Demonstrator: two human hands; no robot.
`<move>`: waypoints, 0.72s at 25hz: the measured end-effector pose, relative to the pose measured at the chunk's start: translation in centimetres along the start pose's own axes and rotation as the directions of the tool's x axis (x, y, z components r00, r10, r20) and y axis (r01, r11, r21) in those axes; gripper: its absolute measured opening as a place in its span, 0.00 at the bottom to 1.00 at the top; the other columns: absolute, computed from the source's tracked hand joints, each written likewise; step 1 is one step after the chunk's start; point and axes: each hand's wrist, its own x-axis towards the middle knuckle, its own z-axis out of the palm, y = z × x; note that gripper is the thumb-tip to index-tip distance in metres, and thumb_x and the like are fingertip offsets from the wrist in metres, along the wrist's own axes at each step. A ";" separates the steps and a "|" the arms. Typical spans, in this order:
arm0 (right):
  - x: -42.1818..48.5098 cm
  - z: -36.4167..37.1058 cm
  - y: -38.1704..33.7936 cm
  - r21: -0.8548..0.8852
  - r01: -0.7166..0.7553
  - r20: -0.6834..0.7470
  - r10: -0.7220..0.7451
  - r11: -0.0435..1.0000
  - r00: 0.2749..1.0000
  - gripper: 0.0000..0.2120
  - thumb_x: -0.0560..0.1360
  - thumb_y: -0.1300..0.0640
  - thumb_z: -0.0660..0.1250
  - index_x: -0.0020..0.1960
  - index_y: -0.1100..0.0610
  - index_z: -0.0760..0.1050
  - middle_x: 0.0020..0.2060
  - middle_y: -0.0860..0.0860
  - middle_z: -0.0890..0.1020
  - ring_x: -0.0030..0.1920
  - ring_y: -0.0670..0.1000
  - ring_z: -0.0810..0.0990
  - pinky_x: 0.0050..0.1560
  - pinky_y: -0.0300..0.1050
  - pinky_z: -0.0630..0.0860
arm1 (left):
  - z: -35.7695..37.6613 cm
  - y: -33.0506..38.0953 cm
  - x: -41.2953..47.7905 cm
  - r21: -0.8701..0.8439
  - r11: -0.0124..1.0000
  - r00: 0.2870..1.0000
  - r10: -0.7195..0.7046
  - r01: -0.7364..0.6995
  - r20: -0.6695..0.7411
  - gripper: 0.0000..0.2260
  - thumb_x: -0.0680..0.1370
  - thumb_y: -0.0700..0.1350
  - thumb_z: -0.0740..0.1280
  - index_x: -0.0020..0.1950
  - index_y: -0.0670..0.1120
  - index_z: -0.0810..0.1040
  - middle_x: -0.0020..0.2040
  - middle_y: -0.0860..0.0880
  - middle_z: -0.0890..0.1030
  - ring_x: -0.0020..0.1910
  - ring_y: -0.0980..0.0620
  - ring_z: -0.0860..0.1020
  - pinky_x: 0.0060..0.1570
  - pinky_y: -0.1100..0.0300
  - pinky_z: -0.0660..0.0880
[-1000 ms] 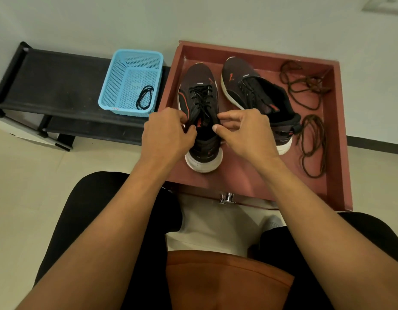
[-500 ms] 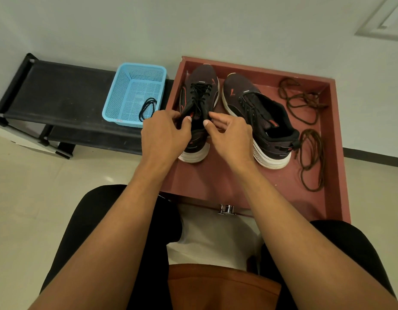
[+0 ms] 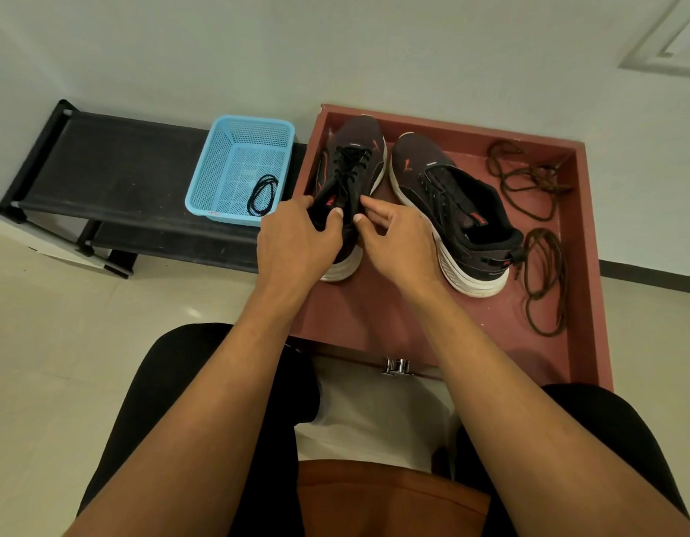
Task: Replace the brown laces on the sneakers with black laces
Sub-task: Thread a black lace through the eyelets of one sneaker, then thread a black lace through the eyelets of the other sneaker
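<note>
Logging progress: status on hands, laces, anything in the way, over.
Left hand grips sneaker at tongue; right hand touches it, grip unclear. Black laces threaded in it. Brown laces aside in tray, nothing blocking.

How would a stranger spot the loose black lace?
Find the black rack left of the red tray; a blue basket sits on it. The coiled black lace lies in the basket's near right corner, the only lace outside the tray.
</note>
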 end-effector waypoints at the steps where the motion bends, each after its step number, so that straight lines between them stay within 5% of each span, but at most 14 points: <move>1: -0.1 -0.1 0.0 0.001 -0.001 0.009 0.001 1.000 1.000 0.20 0.81 0.52 0.71 0.72 0.51 0.79 0.63 0.49 0.85 0.63 0.43 0.83 0.68 0.42 0.77 | 0.1 -0.1 0.0 0.007 1.000 1.000 0.004 -0.004 0.001 0.18 0.80 0.58 0.67 0.62 0.48 0.83 0.46 0.50 0.85 0.50 0.48 0.84 0.53 0.49 0.81; 4: -0.4 -0.7 0.0 0.010 0.011 -0.024 -0.011 1.000 1.000 0.21 0.79 0.52 0.73 0.71 0.53 0.80 0.60 0.50 0.87 0.57 0.42 0.85 0.63 0.41 0.80 | 0.2 -0.5 0.3 0.001 0.999 0.999 0.042 -0.042 -0.012 0.19 0.80 0.56 0.69 0.65 0.46 0.80 0.55 0.48 0.85 0.57 0.48 0.82 0.59 0.52 0.78; 9: -1.0 -2.4 -0.3 -0.004 0.054 -0.036 -0.054 0.999 0.998 0.18 0.79 0.54 0.75 0.68 0.52 0.82 0.55 0.47 0.88 0.49 0.35 0.82 0.50 0.23 0.75 | 0.2 0.4 0.2 -0.064 0.974 0.970 0.209 -0.218 -0.125 0.23 0.80 0.52 0.70 0.73 0.45 0.75 0.67 0.47 0.79 0.65 0.52 0.78 0.63 0.63 0.72; 13: -1.8 -5.1 -1.0 0.013 0.135 -0.080 -0.134 0.991 0.988 0.17 0.78 0.52 0.75 0.66 0.52 0.83 0.54 0.42 0.87 0.52 0.34 0.84 0.57 0.30 0.78 | 1.5 2.8 -1.1 -0.237 0.892 0.919 0.344 -0.384 -0.192 0.20 0.80 0.48 0.71 0.71 0.45 0.77 0.65 0.49 0.79 0.63 0.58 0.79 0.63 0.63 0.78; 18: -2.3 -12.0 0.5 0.030 0.068 -0.277 -0.057 0.997 0.959 0.18 0.78 0.50 0.75 0.66 0.51 0.83 0.56 0.44 0.87 0.54 0.37 0.85 0.56 0.30 0.79 | 4.2 5.0 -2.8 -0.355 0.880 0.946 0.321 -0.317 -0.049 0.20 0.80 0.47 0.72 0.72 0.46 0.78 0.64 0.52 0.82 0.60 0.64 0.80 0.59 0.70 0.77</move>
